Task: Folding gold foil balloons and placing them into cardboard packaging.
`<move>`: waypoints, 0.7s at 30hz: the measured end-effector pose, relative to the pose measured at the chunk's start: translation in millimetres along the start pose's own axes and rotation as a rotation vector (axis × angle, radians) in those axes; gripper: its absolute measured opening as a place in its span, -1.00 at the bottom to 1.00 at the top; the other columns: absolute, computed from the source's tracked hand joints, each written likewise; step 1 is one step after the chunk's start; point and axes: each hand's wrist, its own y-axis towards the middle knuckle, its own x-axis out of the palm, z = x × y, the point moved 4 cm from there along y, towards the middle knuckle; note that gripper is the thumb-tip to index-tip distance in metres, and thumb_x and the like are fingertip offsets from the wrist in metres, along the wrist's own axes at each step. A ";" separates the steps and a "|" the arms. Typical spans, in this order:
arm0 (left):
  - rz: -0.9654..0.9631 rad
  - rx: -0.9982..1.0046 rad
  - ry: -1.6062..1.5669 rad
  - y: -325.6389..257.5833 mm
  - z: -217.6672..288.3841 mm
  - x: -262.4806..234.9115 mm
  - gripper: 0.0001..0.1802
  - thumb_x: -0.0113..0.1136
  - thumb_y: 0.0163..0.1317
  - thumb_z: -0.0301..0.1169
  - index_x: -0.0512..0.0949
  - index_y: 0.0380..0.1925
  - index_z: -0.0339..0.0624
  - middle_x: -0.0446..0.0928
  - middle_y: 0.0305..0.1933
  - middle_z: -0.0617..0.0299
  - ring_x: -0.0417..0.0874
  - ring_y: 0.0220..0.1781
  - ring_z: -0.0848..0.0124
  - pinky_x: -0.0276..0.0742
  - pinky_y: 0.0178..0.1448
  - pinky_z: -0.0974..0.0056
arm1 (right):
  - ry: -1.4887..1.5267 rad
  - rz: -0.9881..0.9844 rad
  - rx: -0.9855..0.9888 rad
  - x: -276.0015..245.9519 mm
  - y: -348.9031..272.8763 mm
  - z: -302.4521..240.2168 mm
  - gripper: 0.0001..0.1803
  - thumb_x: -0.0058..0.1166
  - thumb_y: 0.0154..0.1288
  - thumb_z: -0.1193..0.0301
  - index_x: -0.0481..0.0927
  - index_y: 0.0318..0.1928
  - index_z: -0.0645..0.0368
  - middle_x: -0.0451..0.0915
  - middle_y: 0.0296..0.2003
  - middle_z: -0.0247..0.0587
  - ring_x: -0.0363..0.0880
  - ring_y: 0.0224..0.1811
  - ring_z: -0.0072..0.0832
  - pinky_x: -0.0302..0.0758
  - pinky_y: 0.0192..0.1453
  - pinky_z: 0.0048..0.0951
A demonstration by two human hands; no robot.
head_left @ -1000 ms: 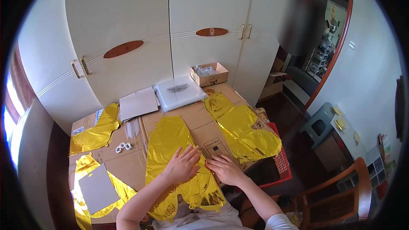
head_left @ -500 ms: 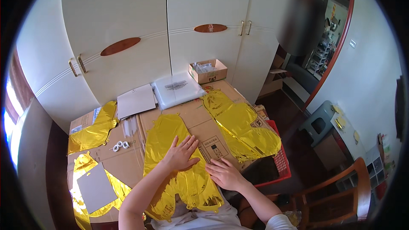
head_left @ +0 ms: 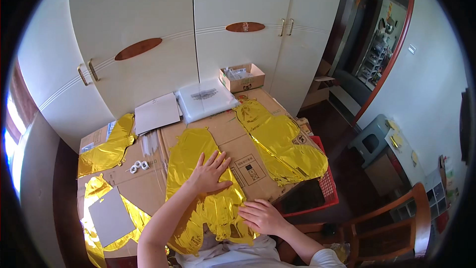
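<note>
A flat, uninflated gold foil balloon (head_left: 191, 154) lies on the cardboard-covered table in front of me, its wrinkled near end reaching my lap. My left hand (head_left: 209, 174) rests palm down on its middle with fingers spread. My right hand (head_left: 263, 217) lies at the balloon's right edge, fingers stretched out to the left over the foil; their tips touch it. Another gold foil balloon (head_left: 277, 144) lies flat on the right. Further gold foil (head_left: 111, 149) sits at the far left, and more gold foil (head_left: 96, 188) at the near left lies partly under a grey card (head_left: 111, 217).
Cardboard (head_left: 148, 188) covers the table. White rolls (head_left: 139, 167) and thin white sticks (head_left: 149, 144) lie left of centre. At the back are grey sheets (head_left: 157, 114), a plastic-wrapped stack (head_left: 206, 101) and an open box (head_left: 243, 78). Right are a red basket (head_left: 329, 193) and wooden chair (head_left: 386, 223).
The foil near my right hand has shifted slightly and looks more crumpled. My left hand stays on the balloon. A dark blurred shape at the doorway is gone.
</note>
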 end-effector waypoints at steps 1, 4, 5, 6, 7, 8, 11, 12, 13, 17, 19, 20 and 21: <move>-0.003 0.001 0.003 0.3 -0.1 0.2 -0.05 -0.12 0.25 0.35 0.09 0.48 0.02 0.06 0.56 0.06 0.00 0.59 0.07 -0.15 0.54 -0.28 | 0.002 0.009 0.010 0.8 -0.2 0.5 -0.69 0.18 0.27 0.30 0.66 -0.01 0.11 0.61 0.06 -0.35 0.49 0.21 -0.42 0.33 0.30 -0.25; 0.000 0.007 0.006 0.5 -1.4 1.9 -0.05 -0.13 0.25 0.37 0.10 0.48 0.04 0.06 0.55 0.06 -0.01 0.59 0.04 -0.15 0.53 -0.31 | 0.002 0.020 0.024 1.7 -0.2 2.1 -0.69 0.18 0.28 0.29 0.66 -0.01 0.11 0.62 0.05 -0.36 0.50 0.20 -0.43 0.32 0.30 -0.25; 0.004 0.010 0.007 0.4 -1.7 2.2 -0.05 -0.13 0.25 0.37 0.10 0.48 0.04 0.06 0.55 0.06 -0.02 0.59 0.03 -0.15 0.53 -0.31 | 0.001 0.021 0.026 1.6 -0.2 2.4 -0.70 0.18 0.28 0.29 0.66 -0.01 0.11 0.62 0.05 -0.37 0.50 0.20 -0.44 0.32 0.30 -0.25; -0.001 0.010 0.009 0.5 -2.1 2.2 -0.05 -0.13 0.25 0.37 0.09 0.48 0.05 0.06 0.56 0.06 -0.02 0.59 0.02 -0.15 0.53 -0.32 | 0.000 0.019 0.023 0.9 0.2 2.7 -0.70 0.18 0.28 0.29 0.67 -0.01 0.11 0.62 0.05 -0.37 0.50 0.20 -0.44 0.32 0.30 -0.25; -0.006 0.010 0.012 0.4 -2.3 2.0 -0.05 -0.13 0.25 0.38 0.09 0.48 0.05 0.05 0.56 0.06 -0.02 0.59 0.01 -0.15 0.53 -0.32 | -0.001 0.017 0.020 -0.1 0.7 2.9 -0.70 0.18 0.28 0.30 0.67 -0.01 0.11 0.62 0.05 -0.37 0.50 0.20 -0.44 0.32 0.30 -0.25; -0.011 0.010 0.015 0.4 -2.5 1.9 -0.05 -0.14 0.25 0.38 0.09 0.48 0.05 0.05 0.56 0.06 -0.03 0.59 0.01 -0.15 0.53 -0.32 | -0.002 0.014 0.017 -0.8 0.8 3.2 -0.70 0.18 0.28 0.30 0.67 -0.01 0.10 0.63 0.05 -0.37 0.50 0.20 -0.44 0.33 0.30 -0.25; -0.013 0.008 0.010 0.6 -2.2 -0.2 -0.05 -0.14 0.25 0.38 0.08 0.49 0.05 0.03 0.56 0.06 -0.04 0.59 0.00 -0.15 0.53 -0.33 | -0.010 0.002 0.020 -1.3 -0.4 7.4 -0.69 0.17 0.28 0.30 0.66 0.00 0.10 0.62 0.07 -0.37 0.50 0.21 -0.44 0.32 0.31 -0.24; -0.001 0.013 0.003 1.0 -2.2 -0.7 -0.03 -0.12 0.24 0.38 0.07 0.49 0.03 0.04 0.56 0.04 -0.02 0.59 -0.02 -0.14 0.52 -0.32 | -0.007 -0.001 0.022 -1.3 -1.0 8.8 -0.69 0.18 0.28 0.29 0.66 0.00 0.09 0.62 0.07 -0.36 0.50 0.21 -0.43 0.32 0.31 -0.24; 0.012 0.018 -0.004 1.3 -2.5 -0.7 -0.02 -0.10 0.24 0.37 0.07 0.48 0.00 0.05 0.55 0.01 -0.01 0.58 -0.03 -0.13 0.52 -0.32 | -0.004 -0.005 0.024 -1.3 -1.7 10.1 -0.69 0.18 0.28 0.29 0.66 0.01 0.09 0.61 0.08 -0.36 0.50 0.21 -0.43 0.32 0.32 -0.24; 0.046 -0.002 -0.030 0.7 -4.4 -1.1 0.00 -0.08 0.24 0.36 0.06 0.48 -0.08 0.01 0.56 -0.04 -0.01 0.58 -0.05 -0.15 0.53 -0.30 | 0.018 -0.032 0.019 -4.2 -1.4 12.3 -0.66 0.18 0.28 0.29 0.65 0.03 0.09 0.61 0.09 -0.34 0.49 0.22 -0.42 0.30 0.34 -0.22; 0.060 -0.023 -0.052 -1.3 -6.3 -1.0 0.00 -0.09 0.25 0.36 0.04 0.48 -0.10 0.00 0.56 -0.05 -0.03 0.58 -0.05 -0.17 0.53 -0.29 | 0.025 -0.004 -0.006 -8.1 0.8 13.0 -0.67 0.19 0.27 0.29 0.65 0.02 0.10 0.61 0.06 -0.31 0.50 0.21 -0.42 0.33 0.31 -0.21; 0.068 -0.033 -0.063 -2.8 -7.5 -0.6 0.00 -0.10 0.25 0.35 0.04 0.49 -0.11 -0.01 0.56 -0.06 -0.03 0.58 -0.05 -0.18 0.54 -0.29 | 0.028 0.011 -0.019 -10.3 1.8 13.2 -0.67 0.19 0.26 0.29 0.65 0.01 0.10 0.61 0.05 -0.29 0.50 0.20 -0.43 0.35 0.29 -0.21; 0.070 -0.040 -0.070 -6.0 -9.6 0.3 -0.01 -0.11 0.26 0.36 0.05 0.48 -0.09 0.00 0.56 -0.05 -0.04 0.59 -0.05 -0.17 0.53 -0.29 | 0.034 0.044 0.018 -15.3 2.6 12.2 -0.69 0.19 0.26 0.30 0.65 -0.01 0.10 0.62 0.01 -0.28 0.53 0.15 -0.41 0.39 0.23 -0.22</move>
